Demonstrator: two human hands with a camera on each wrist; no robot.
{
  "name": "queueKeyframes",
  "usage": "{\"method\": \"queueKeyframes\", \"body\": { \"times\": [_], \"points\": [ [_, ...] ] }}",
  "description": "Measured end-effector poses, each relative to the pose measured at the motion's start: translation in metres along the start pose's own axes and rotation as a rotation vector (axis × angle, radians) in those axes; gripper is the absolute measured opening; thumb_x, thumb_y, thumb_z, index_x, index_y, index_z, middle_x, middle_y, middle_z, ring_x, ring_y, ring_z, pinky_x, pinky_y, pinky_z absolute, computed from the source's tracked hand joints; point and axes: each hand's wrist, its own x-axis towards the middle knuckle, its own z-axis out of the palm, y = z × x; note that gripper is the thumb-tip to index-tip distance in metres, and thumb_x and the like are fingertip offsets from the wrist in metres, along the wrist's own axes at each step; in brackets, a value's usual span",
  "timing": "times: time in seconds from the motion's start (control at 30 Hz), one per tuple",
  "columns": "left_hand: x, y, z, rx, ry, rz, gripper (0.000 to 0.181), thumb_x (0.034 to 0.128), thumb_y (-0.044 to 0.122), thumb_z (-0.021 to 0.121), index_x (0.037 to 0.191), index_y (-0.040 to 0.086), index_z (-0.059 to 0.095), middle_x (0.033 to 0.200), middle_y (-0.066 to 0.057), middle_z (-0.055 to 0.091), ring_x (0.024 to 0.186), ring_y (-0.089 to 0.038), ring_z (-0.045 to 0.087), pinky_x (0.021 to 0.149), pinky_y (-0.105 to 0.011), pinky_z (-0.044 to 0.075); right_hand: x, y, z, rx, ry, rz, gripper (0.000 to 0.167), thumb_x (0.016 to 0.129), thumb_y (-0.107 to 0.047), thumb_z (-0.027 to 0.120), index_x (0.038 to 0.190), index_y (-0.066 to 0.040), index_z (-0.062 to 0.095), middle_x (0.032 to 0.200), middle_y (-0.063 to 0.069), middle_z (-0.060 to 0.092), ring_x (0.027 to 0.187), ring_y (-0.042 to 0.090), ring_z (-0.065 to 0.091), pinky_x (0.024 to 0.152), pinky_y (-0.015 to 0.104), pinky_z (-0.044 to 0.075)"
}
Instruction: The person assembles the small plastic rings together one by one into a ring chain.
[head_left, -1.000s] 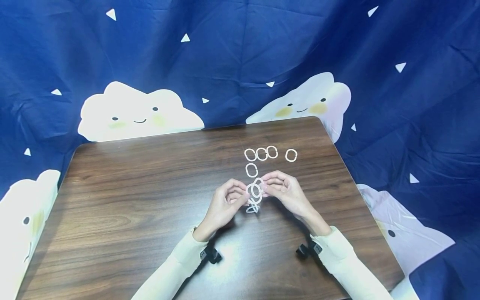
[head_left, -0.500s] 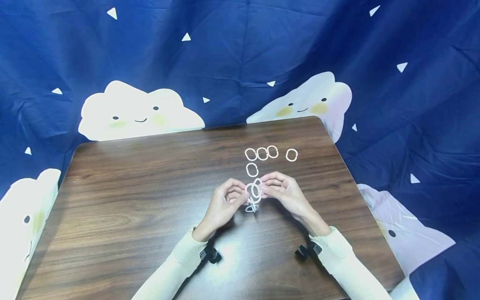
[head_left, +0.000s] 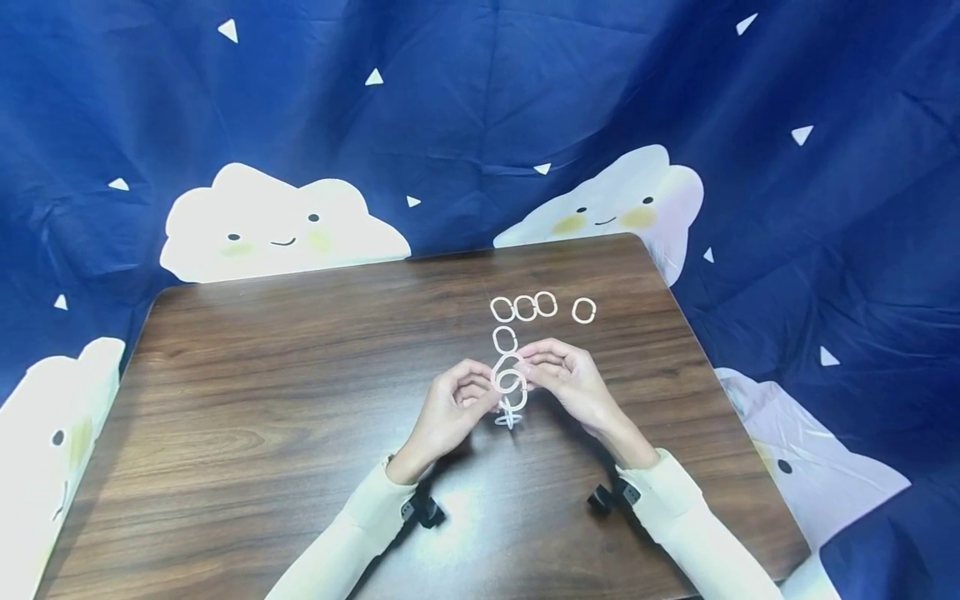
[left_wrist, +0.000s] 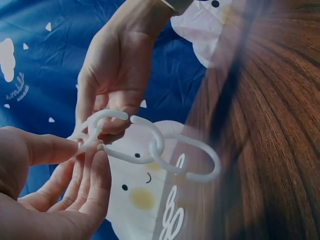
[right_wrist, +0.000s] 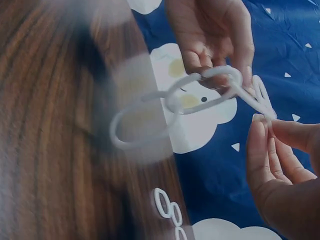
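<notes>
A short chain of white plastic C-shaped links hangs between the two hands above the table. My left hand [head_left: 453, 404] pinches a link near the chain's top between thumb and fingers. My right hand [head_left: 570, 392] pinches the top link [right_wrist: 260, 92], which overlaps the one at my left fingertips. Below the fingers, a link [left_wrist: 132, 159] joins a lowest link [left_wrist: 218, 162] that dangles freely. Fingers partly hide where the upper links cross, so I cannot tell if the top link is fully hooked in.
On the brown wooden table [head_left: 300, 375], several loose links lie beyond the hands: a touching row [head_left: 514, 310], a single link [head_left: 574, 310] at its right, and another link [head_left: 495, 340] nearer. A blue cloud-print curtain [head_left: 450, 100] hangs behind the table.
The two pinched links have turned against each other; the top link now stands higher, above the other. The right fingertips have shifted slightly up and left. The loose links stay put.
</notes>
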Motion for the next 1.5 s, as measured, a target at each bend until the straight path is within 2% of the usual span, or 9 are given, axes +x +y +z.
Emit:
{"method": "queueKeyframes", "body": {
  "times": [0.17,0.37,0.5,0.7,0.93,1.0,1.2,1.37,1.5],
  "points": [
    [-0.002,0.0,0.0,0.043,0.006,-0.024,0.02,0.0934,0.004,0.075,0.11,-0.003,0.068,0.099,-0.026,0.074,0.079,-0.012,0.072,0.075,-0.021,0.065,0.0,-0.007,-0.004,-0.002,0.01,-0.037,0.028,0.098,-0.003,0.069,0.121,0.012,0.064,0.101,0.011,0.075,0.084,0.011,0.076,0.078,0.031,0.068],
    [-0.003,-0.001,0.0,0.062,0.006,-0.034,0.02,0.0935,0.003,0.074,0.111,-0.003,0.069,0.101,-0.025,0.075,0.082,-0.016,0.072,0.075,-0.018,0.063,-0.001,-0.013,-0.006,0.015,0.008,-0.076,0.027,0.098,0.001,0.067,0.121,0.015,0.062,0.098,0.006,0.075,0.082,0.009,0.075,0.076,0.029,0.067],
    [-0.004,-0.001,0.0,0.066,-0.005,-0.045,0.022,0.0945,0.004,0.074,0.113,-0.006,0.069,0.103,-0.028,0.074,0.084,-0.013,0.072,0.076,-0.017,0.063,-0.003,-0.016,-0.007,0.019,-0.01,-0.083,0.027,0.098,0.0,0.067,0.12,0.015,0.062,0.098,0.007,0.076,0.082,0.01,0.075,0.078,0.028,0.067],
    [-0.003,-0.001,0.0,0.055,-0.026,-0.049,0.022,0.095,0.002,0.071,0.116,-0.005,0.07,0.106,-0.034,0.073,0.085,-0.008,0.073,0.08,-0.025,0.067,-0.005,-0.017,-0.006,0.017,-0.052,-0.083,0.026,0.099,-0.002,0.068,0.12,0.014,0.064,0.102,0.009,0.077,0.085,0.011,0.076,0.081,0.029,0.067],
    [-0.001,0.0,-0.001,0.069,-0.034,-0.022,0.025,0.0962,0.001,0.069,0.119,-0.009,0.069,0.105,-0.029,0.075,0.096,-0.049,0.073,0.081,-0.024,0.066,-0.006,-0.018,-0.005,0.014,-0.06,-0.079,0.025,0.098,-0.002,0.068,0.118,0.012,0.065,0.104,0.012,0.077,0.086,0.011,0.076,0.081,0.03,0.067],
    [0.0,0.001,-0.002,0.074,-0.026,-0.015,0.025,0.0963,0.001,0.07,0.119,-0.01,0.069,0.104,-0.027,0.076,0.095,-0.044,0.075,0.082,-0.026,0.067,-0.006,-0.018,-0.005,0.015,-0.064,-0.085,0.024,0.098,-0.002,0.068,0.118,0.012,0.066,0.104,0.009,0.078,0.086,0.011,0.076,0.081,0.029,0.067],
    [0.004,0.007,-0.006,0.08,0.011,0.001,0.021,0.0965,0.005,0.071,0.116,-0.004,0.073,0.101,-0.024,0.077,0.084,-0.01,0.074,0.08,-0.031,0.067,-0.004,-0.016,-0.006,0.009,-0.074,-0.099,0.024,0.098,0.0,0.067,0.119,0.012,0.065,0.104,0.009,0.078,0.086,0.011,0.076,0.081,0.029,0.067],
    [0.008,0.012,-0.008,0.063,0.034,0.014,0.019,0.0979,0.004,0.069,0.115,-0.003,0.074,0.099,-0.025,0.077,0.085,-0.02,0.074,0.077,-0.02,0.064,-0.002,-0.018,-0.005,-0.013,-0.076,-0.094,0.025,0.098,-0.002,0.068,0.118,0.013,0.065,0.103,0.003,0.079,0.084,0.01,0.076,0.08,0.028,0.067],
    [0.011,0.015,-0.009,0.056,0.044,0.029,0.019,0.0995,0.006,0.068,0.115,-0.004,0.074,0.101,-0.025,0.077,0.088,-0.02,0.075,0.082,-0.028,0.067,-0.001,-0.019,-0.005,-0.016,-0.076,-0.083,0.025,0.098,-0.003,0.069,0.118,0.013,0.065,0.105,0.007,0.079,0.083,0.009,0.075,0.079,0.027,0.066]
  ]
}}
